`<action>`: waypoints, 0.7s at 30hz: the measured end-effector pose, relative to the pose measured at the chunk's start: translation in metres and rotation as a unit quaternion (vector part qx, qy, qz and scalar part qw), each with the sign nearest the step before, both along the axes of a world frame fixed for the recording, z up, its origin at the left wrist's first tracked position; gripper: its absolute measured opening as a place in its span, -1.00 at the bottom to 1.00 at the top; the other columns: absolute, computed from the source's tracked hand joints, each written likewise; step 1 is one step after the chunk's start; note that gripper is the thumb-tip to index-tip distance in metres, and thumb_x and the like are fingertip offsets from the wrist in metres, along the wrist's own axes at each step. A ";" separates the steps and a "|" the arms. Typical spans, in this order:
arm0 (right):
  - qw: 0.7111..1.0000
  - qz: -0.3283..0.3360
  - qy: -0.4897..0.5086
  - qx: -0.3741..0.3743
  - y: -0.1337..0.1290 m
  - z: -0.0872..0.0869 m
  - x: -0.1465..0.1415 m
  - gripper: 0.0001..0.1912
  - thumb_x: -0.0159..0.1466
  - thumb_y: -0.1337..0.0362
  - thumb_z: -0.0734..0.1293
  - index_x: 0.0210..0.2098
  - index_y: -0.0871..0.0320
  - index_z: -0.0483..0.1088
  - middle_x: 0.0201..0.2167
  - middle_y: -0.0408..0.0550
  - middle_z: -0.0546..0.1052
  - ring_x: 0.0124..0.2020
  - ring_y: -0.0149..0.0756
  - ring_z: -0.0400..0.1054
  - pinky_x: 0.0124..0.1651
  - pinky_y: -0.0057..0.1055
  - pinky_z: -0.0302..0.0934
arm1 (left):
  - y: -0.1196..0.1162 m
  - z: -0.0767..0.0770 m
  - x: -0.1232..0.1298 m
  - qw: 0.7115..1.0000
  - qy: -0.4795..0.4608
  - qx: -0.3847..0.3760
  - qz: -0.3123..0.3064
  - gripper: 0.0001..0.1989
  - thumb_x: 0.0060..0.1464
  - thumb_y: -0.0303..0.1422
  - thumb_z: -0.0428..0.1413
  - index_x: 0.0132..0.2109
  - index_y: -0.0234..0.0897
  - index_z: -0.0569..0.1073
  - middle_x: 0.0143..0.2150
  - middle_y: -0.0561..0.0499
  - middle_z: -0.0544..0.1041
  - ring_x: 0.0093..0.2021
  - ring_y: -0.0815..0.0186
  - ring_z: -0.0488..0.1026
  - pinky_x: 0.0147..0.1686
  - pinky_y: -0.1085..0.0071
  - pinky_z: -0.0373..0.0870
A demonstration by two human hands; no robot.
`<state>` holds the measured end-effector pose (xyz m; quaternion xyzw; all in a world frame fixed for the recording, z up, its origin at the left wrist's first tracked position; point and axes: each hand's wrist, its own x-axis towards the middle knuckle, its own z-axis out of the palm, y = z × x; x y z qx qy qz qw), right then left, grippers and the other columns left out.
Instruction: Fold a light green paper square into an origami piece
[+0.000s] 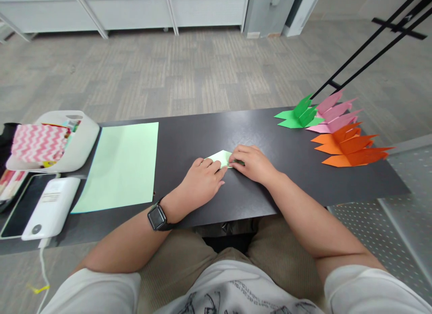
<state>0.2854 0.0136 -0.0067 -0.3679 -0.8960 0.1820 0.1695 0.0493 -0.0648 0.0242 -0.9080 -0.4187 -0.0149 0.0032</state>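
Note:
A small piece of folded light-green paper [221,157] lies on the dark table in front of me, partly covered by my fingers. My left hand [204,179] presses on its left and near side, fingers bent over it. At the right end, my right hand [251,163] pinches the paper between thumb and fingers. The exact shape of the fold is hidden under both hands.
Light-green sheets [123,165] lie left of my hands. Farther left are a white basket [88,138], a phone [25,201] and a white power bank [52,208] with a cable. Green [300,113], pink [337,113] and orange folded paper cranes [353,147] stand at the right.

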 end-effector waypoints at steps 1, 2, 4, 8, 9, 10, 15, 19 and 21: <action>1.000 0.000 0.001 -0.001 0.000 0.000 0.001 -0.94 0.44 0.30 0.41 -0.13 0.02 0.56 -0.11 -0.08 0.61 -0.05 -0.18 0.49 0.04 -0.21 0.13 | 0.000 0.000 0.000 1.000 0.001 -0.002 0.002 -0.60 0.41 -0.21 0.19 0.28 -0.26 0.52 0.06 -0.19 0.58 0.07 -0.01 0.45 0.04 0.07 0.25; 1.000 0.000 0.000 -0.001 0.001 0.000 0.002 -0.93 0.44 0.30 0.42 -0.12 0.01 0.57 -0.10 -0.08 0.61 -0.03 -0.17 0.49 0.04 -0.20 0.13 | 0.000 0.001 0.000 1.000 0.002 -0.005 0.004 -0.60 0.41 -0.21 0.19 0.28 -0.26 0.52 0.06 -0.19 0.59 0.07 -0.02 0.45 0.03 0.07 0.26; 1.000 -0.002 -0.006 0.003 0.001 0.000 0.005 -0.91 0.43 0.30 0.44 -0.09 0.01 0.58 -0.09 -0.06 0.62 -0.02 -0.14 0.50 0.04 -0.18 0.13 | 0.000 0.002 0.001 1.000 0.001 -0.012 0.009 -0.59 0.41 -0.20 0.19 0.29 -0.26 0.52 0.07 -0.19 0.59 0.08 -0.02 0.45 0.02 0.07 0.26; 1.000 -0.002 -0.021 0.016 0.005 -0.001 0.015 -0.87 0.40 0.28 0.47 -0.05 0.01 0.58 -0.08 -0.04 0.62 0.01 -0.10 0.50 0.04 -0.17 0.13 | 0.001 0.004 0.002 0.999 0.011 -0.031 0.017 -0.58 0.42 -0.20 0.18 0.30 -0.27 0.50 0.10 -0.18 0.58 0.10 -0.02 0.44 0.02 0.07 0.26; 1.000 -0.001 -0.021 0.017 0.006 -0.002 0.018 -0.86 0.40 0.28 0.47 -0.05 0.01 0.58 -0.07 -0.04 0.62 0.01 -0.09 0.50 0.04 -0.17 0.13 | 0.001 0.005 0.002 0.999 0.012 -0.034 0.018 -0.58 0.43 -0.19 0.17 0.31 -0.26 0.50 0.11 -0.17 0.58 0.10 -0.01 0.44 0.02 0.07 0.26; 1.000 0.000 -0.020 0.016 0.007 -0.002 0.021 -0.86 0.40 0.27 0.47 -0.04 0.01 0.58 -0.07 -0.04 0.62 0.01 -0.09 0.50 0.05 -0.17 0.13 | 0.001 0.005 0.002 0.999 0.013 -0.036 0.018 -0.58 0.44 -0.18 0.16 0.31 -0.25 0.49 0.12 -0.17 0.58 0.11 0.00 0.44 0.02 0.08 0.26; 0.999 -0.013 0.030 -0.020 0.013 -0.002 0.029 -0.89 0.44 0.26 0.41 -0.07 0.03 0.58 -0.15 -0.06 0.64 -0.10 -0.19 0.52 0.02 -0.23 0.14 | -0.001 0.001 0.002 0.999 0.001 -0.035 0.013 -0.47 0.46 -0.04 0.10 0.41 -0.19 0.42 0.17 -0.17 0.55 0.16 0.00 0.41 0.08 0.09 0.26; 0.999 -0.024 0.034 -0.020 0.013 0.001 0.027 -0.89 0.44 0.23 0.41 -0.07 0.03 0.58 -0.17 -0.07 0.64 -0.13 -0.20 0.52 0.00 -0.24 0.12 | -0.002 -0.001 0.007 0.999 -0.003 -0.031 0.024 -0.44 0.45 0.02 0.08 0.42 -0.15 0.43 0.17 -0.19 0.53 0.17 -0.05 0.39 0.09 0.07 0.26; 0.999 -0.024 0.025 -0.014 0.012 0.002 0.025 -0.89 0.42 0.21 0.44 -0.07 0.03 0.58 -0.16 -0.07 0.64 -0.10 -0.18 0.52 -0.01 -0.23 0.10 | -0.002 -0.001 0.009 0.999 0.000 -0.032 0.030 -0.43 0.44 0.03 0.08 0.40 -0.15 0.45 0.16 -0.20 0.53 0.15 -0.06 0.39 0.09 0.06 0.27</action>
